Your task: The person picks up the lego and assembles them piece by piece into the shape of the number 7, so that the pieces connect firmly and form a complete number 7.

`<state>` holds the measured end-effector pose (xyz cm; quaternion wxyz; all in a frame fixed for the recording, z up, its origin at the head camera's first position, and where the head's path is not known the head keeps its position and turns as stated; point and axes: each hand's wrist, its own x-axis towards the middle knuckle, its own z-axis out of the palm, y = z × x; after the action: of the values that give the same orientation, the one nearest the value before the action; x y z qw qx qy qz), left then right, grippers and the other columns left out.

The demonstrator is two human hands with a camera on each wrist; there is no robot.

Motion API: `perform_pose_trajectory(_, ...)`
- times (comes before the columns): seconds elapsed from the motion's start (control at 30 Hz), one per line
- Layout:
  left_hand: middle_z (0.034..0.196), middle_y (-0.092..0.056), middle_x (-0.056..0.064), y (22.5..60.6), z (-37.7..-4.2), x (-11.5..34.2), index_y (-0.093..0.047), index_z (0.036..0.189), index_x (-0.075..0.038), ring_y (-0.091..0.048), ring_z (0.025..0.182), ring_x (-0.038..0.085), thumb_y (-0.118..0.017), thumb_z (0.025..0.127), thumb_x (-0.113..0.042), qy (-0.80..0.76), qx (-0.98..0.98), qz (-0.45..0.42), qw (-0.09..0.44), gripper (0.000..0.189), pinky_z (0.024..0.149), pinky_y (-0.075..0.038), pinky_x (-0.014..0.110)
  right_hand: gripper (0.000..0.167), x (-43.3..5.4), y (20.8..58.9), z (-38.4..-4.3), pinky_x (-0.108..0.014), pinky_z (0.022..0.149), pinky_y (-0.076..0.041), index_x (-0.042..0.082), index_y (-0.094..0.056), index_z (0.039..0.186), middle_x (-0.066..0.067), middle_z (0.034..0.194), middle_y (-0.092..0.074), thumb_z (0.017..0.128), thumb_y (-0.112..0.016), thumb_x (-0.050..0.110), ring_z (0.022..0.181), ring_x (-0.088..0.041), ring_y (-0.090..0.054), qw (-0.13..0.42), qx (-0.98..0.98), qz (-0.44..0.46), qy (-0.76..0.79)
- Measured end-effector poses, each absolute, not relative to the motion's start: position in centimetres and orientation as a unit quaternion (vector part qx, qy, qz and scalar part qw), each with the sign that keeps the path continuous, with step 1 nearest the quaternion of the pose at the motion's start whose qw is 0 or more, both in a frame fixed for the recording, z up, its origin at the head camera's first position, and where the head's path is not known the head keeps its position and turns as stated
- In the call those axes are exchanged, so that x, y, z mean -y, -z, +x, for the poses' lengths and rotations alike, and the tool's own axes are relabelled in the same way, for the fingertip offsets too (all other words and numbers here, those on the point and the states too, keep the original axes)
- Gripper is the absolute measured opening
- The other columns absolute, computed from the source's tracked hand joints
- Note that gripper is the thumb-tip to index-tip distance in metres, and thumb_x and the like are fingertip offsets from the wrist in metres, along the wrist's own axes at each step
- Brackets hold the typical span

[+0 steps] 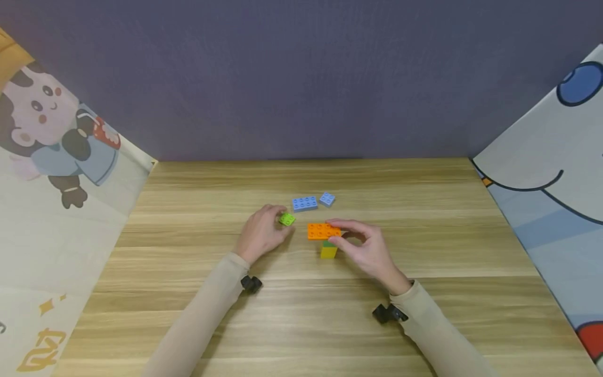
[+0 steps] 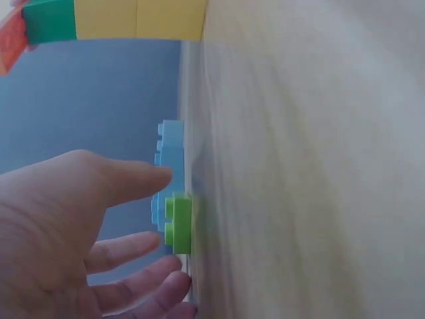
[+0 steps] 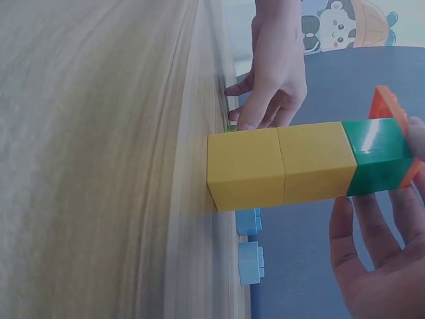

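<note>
- My right hand (image 1: 365,246) clamps the orange brick (image 1: 317,231), thumb and fingers on opposite edges, atop the narrow green-and-yellow tower (image 3: 307,163); the brick overhangs toward nine o'clock.
- Pressing that overhang could, I judge, topple everything.
- My left thumb and fingers stand apart around the lime brick (image 1: 287,219), at ten o'clock from the orange; contact, I can't tell. A sloppy pinch might skid it.

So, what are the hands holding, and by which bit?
The right hand pinches the orange brick by its right end. The left hand is around the lime brick, apparently not gripping it.
</note>
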<state>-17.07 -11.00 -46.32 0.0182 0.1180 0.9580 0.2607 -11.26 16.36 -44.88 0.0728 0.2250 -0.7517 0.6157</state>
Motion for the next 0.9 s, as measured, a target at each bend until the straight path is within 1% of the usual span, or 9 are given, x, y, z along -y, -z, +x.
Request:
perform_pose_trajectory(0.07,0.128,-0.072,0.011,46.43,-17.44,10.90,-0.068,0.139,-0.009,-0.069,0.117,0.031,-0.082,0.092,-0.042,-0.255,-0.960,0.114,0.026,0.059,0.104,-0.057,0.050,0.033,-16.34,44.90,-11.23,-0.023,0.085,-0.062,-0.001,-0.076,0.123,-0.020,0.126,-0.077,0.090,-0.080,-0.007,0.104,-0.004,-0.073,0.073,0.753,0.225,-0.614)
perform_pose_trajectory(0.27,0.119,-0.073,0.011,46.61,-18.08,10.73,-0.073,0.132,-0.007,-0.070,0.106,0.028,-0.083,0.092,-0.037,-0.252,-0.961,0.109,0.033,0.051,0.093,-0.059,0.046,0.033,-16.27,44.83,-11.07,-0.023,0.084,-0.062,-0.001,-0.076,0.122,-0.020,0.126,-0.077,0.090,-0.080,-0.007,0.104,-0.003,-0.072,0.074,0.754,0.225,-0.613)
perform_pose_trajectory(0.47,0.121,-0.073,0.014,46.48,-18.14,10.80,-0.074,0.130,-0.005,-0.066,0.096,0.024,-0.081,0.092,-0.025,-0.259,-0.959,0.113,0.030,0.044,0.085,-0.058,0.041,0.033,-16.26,44.85,-11.17,-0.023,0.085,-0.062,-0.002,-0.076,0.123,-0.022,0.126,-0.076,0.090,-0.079,-0.008,0.106,-0.003,-0.072,0.076,0.749,0.228,-0.618)
perform_pose_trajectory(0.57,0.120,-0.073,0.014,46.49,-18.13,10.80,-0.074,0.130,-0.004,-0.064,0.093,0.023,-0.080,0.092,-0.022,-0.262,-0.957,0.117,0.032,0.042,0.083,-0.057,0.040,0.034,-16.29,44.94,-11.19,-0.023,0.085,-0.062,-0.002,-0.076,0.123,-0.023,0.126,-0.076,0.090,-0.079,-0.009,0.105,-0.003,-0.072,0.076,0.746,0.229,-0.620)
perform_pose_trajectory(0.73,0.120,-0.073,0.014,46.40,-18.02,10.74,-0.075,0.130,-0.005,-0.067,0.097,0.025,-0.080,0.092,-0.024,-0.263,-0.957,0.121,0.034,0.043,0.086,-0.058,0.042,0.034,-16.28,45.08,-11.19,-0.023,0.085,-0.062,-0.002,-0.076,0.123,-0.022,0.126,-0.076,0.090,-0.079,-0.008,0.106,-0.003,-0.072,0.078,0.748,0.229,-0.618)
perform_pose_trajectory(0.9,0.131,-0.073,0.014,46.06,-17.78,10.66,-0.071,0.136,-0.006,-0.070,0.112,0.029,-0.080,0.092,-0.024,-0.280,-0.952,0.119,0.034,0.049,0.101,-0.058,0.048,0.033,-16.33,45.24,-11.32,-0.022,0.086,-0.061,-0.002,-0.076,0.122,-0.023,0.125,-0.076,0.090,-0.079,-0.009,0.108,-0.003,-0.072,0.081,0.748,0.232,-0.617)
